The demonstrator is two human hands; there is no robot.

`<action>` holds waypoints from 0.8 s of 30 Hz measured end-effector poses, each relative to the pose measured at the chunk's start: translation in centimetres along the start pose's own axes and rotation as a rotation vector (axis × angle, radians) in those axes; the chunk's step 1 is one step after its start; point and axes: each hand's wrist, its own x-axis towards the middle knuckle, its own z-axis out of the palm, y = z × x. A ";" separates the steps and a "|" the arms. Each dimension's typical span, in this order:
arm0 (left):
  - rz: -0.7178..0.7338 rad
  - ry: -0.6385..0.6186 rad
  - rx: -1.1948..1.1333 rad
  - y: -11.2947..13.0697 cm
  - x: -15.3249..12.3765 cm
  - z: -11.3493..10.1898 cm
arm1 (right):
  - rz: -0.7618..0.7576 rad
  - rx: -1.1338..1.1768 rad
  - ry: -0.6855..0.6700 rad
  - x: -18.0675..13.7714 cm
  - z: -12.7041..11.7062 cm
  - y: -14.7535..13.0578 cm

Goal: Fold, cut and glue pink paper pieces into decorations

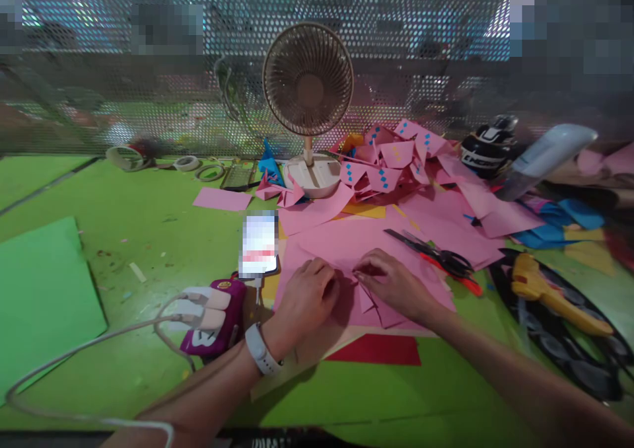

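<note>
My left hand (pixel 310 294), with a pale watch band (pixel 261 349) at its wrist, rests over pink sheets with its fingers curled together at a piece of pink paper. Facing it, my right hand (pixel 393 281) pinches thumb and fingers on the same folded pink paper (pixel 367 300), whose creased flaps show below that hand. Part of the piece is hidden by the fingers. Beneath both hands lie larger pink sheets (pixel 331 236). Just right of my right hand are black-bladed scissors (pixel 436 253) with a red-orange tool (pixel 460 277) partly under them.
A small fan (pixel 310 78) stands against the perforated screen, beside a heap of folded pink pieces (pixel 391 157). A phone (pixel 258 244) and purple power block (pixel 218 319) with cables lie left. A yellow glue gun (pixel 557 293) is at right, green sheet (pixel 49 296) far left.
</note>
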 end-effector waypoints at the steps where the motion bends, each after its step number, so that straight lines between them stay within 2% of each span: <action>1: -0.003 -0.003 0.011 0.0 0.0 0.0 | 0.001 0.002 0.004 0.0 -0.1 -0.1; 18: -0.046 0.046 0.035 0.3 0.0 0.7 | 0.019 -0.213 -0.004 0.0 0.3 0.2; 24: -0.028 0.022 -0.015 0.0 -0.4 0.2 | 0.031 -0.250 -0.006 -0.1 0.4 0.0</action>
